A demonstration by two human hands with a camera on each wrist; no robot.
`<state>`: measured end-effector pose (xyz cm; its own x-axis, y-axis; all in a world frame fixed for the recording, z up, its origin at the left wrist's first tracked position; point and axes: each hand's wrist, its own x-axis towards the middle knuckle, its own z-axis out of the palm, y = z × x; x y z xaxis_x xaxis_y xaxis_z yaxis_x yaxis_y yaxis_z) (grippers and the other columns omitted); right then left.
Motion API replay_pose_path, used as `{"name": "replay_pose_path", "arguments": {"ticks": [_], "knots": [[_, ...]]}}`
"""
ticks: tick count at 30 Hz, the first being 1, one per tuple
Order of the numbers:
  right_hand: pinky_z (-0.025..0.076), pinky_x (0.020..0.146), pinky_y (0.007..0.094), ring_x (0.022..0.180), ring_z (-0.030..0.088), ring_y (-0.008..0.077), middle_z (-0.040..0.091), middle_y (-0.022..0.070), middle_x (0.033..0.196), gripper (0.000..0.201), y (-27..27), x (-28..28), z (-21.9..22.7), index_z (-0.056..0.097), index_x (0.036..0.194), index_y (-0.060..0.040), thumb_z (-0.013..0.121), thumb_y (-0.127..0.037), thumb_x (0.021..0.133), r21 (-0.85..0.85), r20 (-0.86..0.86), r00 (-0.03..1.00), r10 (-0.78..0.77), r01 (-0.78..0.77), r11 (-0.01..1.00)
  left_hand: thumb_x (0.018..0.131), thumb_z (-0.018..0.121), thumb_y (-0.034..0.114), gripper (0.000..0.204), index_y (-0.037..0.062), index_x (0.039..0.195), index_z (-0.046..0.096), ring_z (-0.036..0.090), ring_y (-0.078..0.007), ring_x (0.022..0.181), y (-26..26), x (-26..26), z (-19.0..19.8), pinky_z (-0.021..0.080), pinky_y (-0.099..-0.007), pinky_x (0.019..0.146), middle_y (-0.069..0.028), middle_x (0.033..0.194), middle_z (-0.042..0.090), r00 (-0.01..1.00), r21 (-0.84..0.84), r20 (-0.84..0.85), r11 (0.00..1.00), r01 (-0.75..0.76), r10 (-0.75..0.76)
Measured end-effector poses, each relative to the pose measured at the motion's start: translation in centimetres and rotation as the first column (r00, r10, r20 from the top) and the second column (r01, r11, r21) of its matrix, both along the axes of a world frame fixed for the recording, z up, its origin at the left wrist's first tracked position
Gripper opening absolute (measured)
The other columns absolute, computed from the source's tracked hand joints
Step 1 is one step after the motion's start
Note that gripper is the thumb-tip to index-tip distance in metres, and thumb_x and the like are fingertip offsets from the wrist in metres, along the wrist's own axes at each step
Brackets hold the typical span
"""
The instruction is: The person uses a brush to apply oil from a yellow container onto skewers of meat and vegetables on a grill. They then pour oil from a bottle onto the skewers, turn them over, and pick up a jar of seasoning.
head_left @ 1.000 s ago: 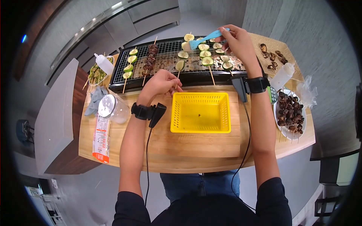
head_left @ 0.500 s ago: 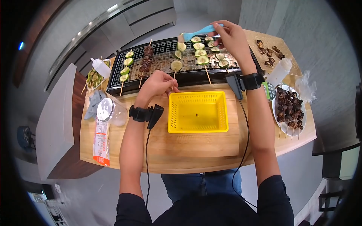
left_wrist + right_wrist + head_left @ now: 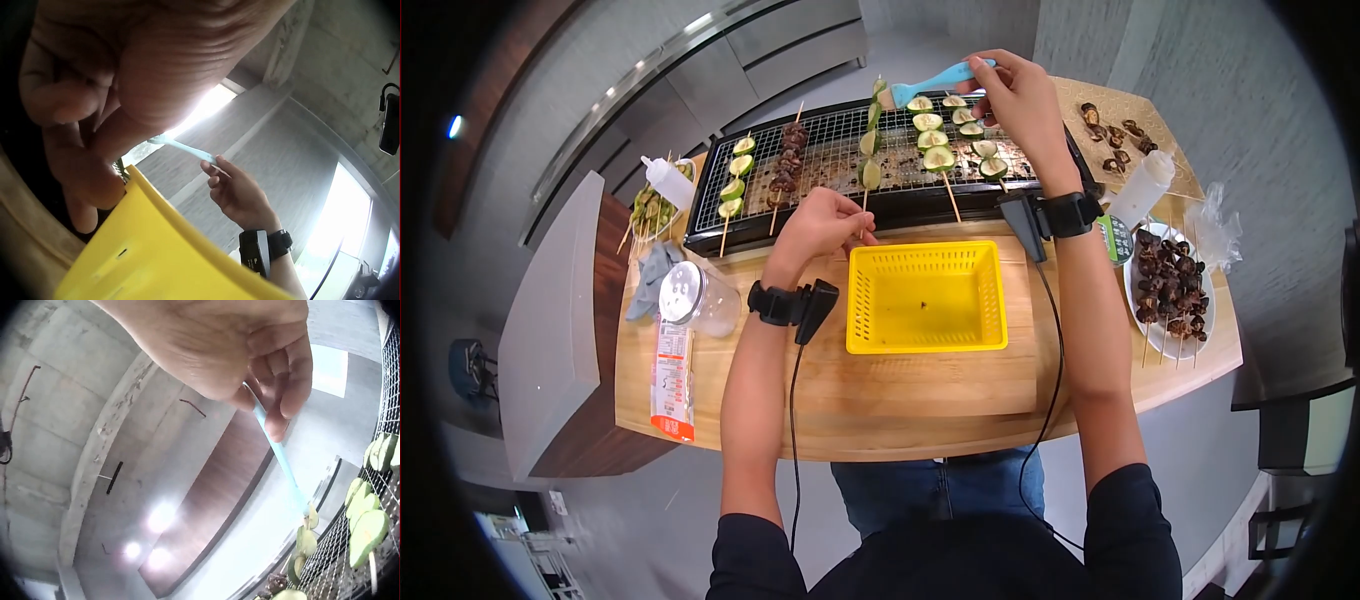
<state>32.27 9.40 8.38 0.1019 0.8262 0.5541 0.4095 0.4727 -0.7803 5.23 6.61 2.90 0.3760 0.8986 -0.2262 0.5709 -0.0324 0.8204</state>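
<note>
The left hand [image 3: 822, 222] pinches the near end of a skewer of green-edged slices [image 3: 869, 145], which stand edge-on over the grill [image 3: 830, 150]. Above the grill's far side, the right hand [image 3: 1022, 105] grips a light blue brush [image 3: 940, 80]; its bristles are at the far slices of that skewer. In the right wrist view the brush [image 3: 284, 464] slants down to the slices [image 3: 306, 540]. The left wrist view has the left hand [image 3: 94, 112] close by the yellow basket [image 3: 156, 250], its fingertips partly hiding the skewer.
A yellow basket [image 3: 927, 343] lies just in front of the grill. More skewers, one of dark pieces [image 3: 787, 165], lie on the grill. Left are a jar [image 3: 700, 298] and squeeze bottle [image 3: 668, 182]; right are another bottle [image 3: 1142, 188] and a plate of dark skewers [image 3: 1170, 290].
The held skewer's slices have turned from face-up to edge-on. Over the last second the brush has moved left and toward the skewer's far end, still in the right hand.
</note>
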Motion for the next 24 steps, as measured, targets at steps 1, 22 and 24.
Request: {"name": "replay_pose_path", "arguments": {"ticks": [1, 22, 24], "knots": [[0.052, 0.052, 0.0254, 0.055, 0.065, 0.0115, 0.073, 0.0093, 0.078, 0.029, -0.1, -0.2, 0.1, 0.065, 0.108, 0.0036, 0.055, -0.021, 0.097, 0.024, -0.012, 0.999, 0.030, -0.030, 0.999, 0.090, 0.065, 0.018, 0.027, -0.0081, 0.095, 0.070, 0.063, -0.0084, 0.057, 0.0, 0.0, 0.0, 0.045, -0.0213, 0.047, -0.0115, 0.078, 0.073, 1.000, 0.012, 0.002, 1.000, -0.003, 0.003], [0.050, 0.054, 0.0298, 0.055, 0.065, 0.0176, 0.069, 0.0082, 0.068, 0.028, -2.9, -2.1, 2.5, 0.068, 0.095, 0.0020, 0.056, -0.023, 0.094, -0.021, 0.277, 0.958, 0.072, -0.068, 0.997, 0.090, 0.066, 0.021, 0.030, -0.0083, 0.091, 0.071, 0.067, -0.0116, 0.062, -0.5, 0.3, 0.3, 0.048, -0.0227, 0.052, -0.0098, 0.074, 0.072, 0.999, 0.042, -0.021, 0.999, -0.028, 0.029], [0.052, 0.060, 0.0334, 0.057, 0.066, 0.0231, 0.069, 0.0097, 0.067, 0.028, -2.6, -1.6, 2.4, 0.069, 0.092, 0.0019, 0.055, -0.023, 0.093, 0.012, 0.366, 0.931, -0.001, -0.004, 1.000, 0.089, 0.066, 0.019, 0.029, -0.0097, 0.089, 0.070, 0.068, -0.0132, 0.062, -0.6, 0.4, 0.2, 0.050, -0.0238, 0.053, -0.0105, 0.073, 0.071, 1.000, 0.064, -0.006, 0.998, -0.025, 0.026]]}}
